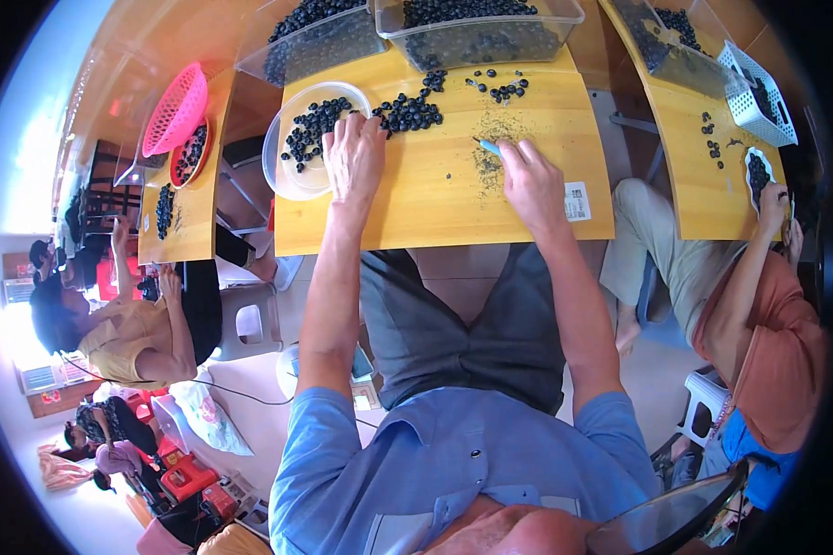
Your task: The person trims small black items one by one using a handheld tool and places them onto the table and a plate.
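My left hand (pixel 354 159) is bent over the right rim of a round clear plastic bowl (pixel 298 188). Its fingers curl down among small dark round pieces (pixel 412 115), and what they grip is hidden. More such pieces (pixel 317 122) lie inside the bowl, and a heap trails from it toward the back. In my right hand (pixel 533 180) is a slim light-blue tool (pixel 490 146) with a dark tip, pinched between the fingers and pointing left. Under that tip, fine crumbs (pixel 500 129) are scattered on the yellow tabletop (pixel 426 208).
Two clear bins (pixel 479 42) of dark pieces stand along the back edge. A small loose group (pixel 507 91) sits before them. A printed label (pixel 577 201) is stuck at the right front. People work at side tables, with a pink basket (pixel 178 109) left and a white basket (pixel 757 100) right.
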A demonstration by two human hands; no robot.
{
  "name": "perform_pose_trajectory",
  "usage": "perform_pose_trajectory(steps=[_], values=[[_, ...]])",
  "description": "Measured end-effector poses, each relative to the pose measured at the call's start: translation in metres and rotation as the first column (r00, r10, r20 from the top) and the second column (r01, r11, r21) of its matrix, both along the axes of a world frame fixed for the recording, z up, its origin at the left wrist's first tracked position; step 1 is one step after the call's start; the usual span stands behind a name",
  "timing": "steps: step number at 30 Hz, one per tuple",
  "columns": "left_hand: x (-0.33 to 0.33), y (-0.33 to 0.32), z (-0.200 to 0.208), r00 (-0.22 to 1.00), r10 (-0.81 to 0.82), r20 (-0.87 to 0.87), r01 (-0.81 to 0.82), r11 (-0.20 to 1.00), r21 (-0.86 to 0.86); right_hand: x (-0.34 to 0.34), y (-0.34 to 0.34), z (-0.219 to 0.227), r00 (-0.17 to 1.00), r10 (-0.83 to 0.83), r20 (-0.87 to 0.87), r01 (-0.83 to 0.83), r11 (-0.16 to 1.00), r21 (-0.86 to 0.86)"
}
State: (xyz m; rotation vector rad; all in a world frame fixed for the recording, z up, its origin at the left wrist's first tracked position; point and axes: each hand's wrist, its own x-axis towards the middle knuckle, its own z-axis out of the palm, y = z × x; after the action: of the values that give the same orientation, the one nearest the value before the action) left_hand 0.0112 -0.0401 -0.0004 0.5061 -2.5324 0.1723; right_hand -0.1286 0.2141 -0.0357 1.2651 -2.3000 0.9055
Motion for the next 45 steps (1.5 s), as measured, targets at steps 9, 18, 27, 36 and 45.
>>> perform_pose_trajectory(steps=[9,18,27,36,45], values=[[0.005,0.020,-0.024,0.999,-0.045,0.012,0.044,0.994,0.097,0.002,-0.001,0.006,1.000,0.007,-0.004,-0.007,1.000,0.014],[-0.005,0.029,-0.018,0.999,-0.012,-0.046,0.028,0.920,0.390,0.001,0.001,0.005,1.000,0.019,0.019,-0.020,1.000,0.011],[-0.005,0.030,-0.027,0.998,0.037,-0.058,-0.009,0.907,0.420,0.000,0.000,0.003,1.000,0.024,0.005,-0.024,1.000,0.005],[-0.010,0.041,-0.024,0.991,0.031,-0.131,0.037,0.875,0.483,0.001,0.000,0.004,1.000,0.012,-0.001,-0.012,1.000,0.017],[-0.017,0.038,-0.030,0.985,0.102,-0.137,-0.024,0.878,0.479,0.003,-0.002,0.006,0.999,0.037,0.007,-0.037,0.999,0.004]])
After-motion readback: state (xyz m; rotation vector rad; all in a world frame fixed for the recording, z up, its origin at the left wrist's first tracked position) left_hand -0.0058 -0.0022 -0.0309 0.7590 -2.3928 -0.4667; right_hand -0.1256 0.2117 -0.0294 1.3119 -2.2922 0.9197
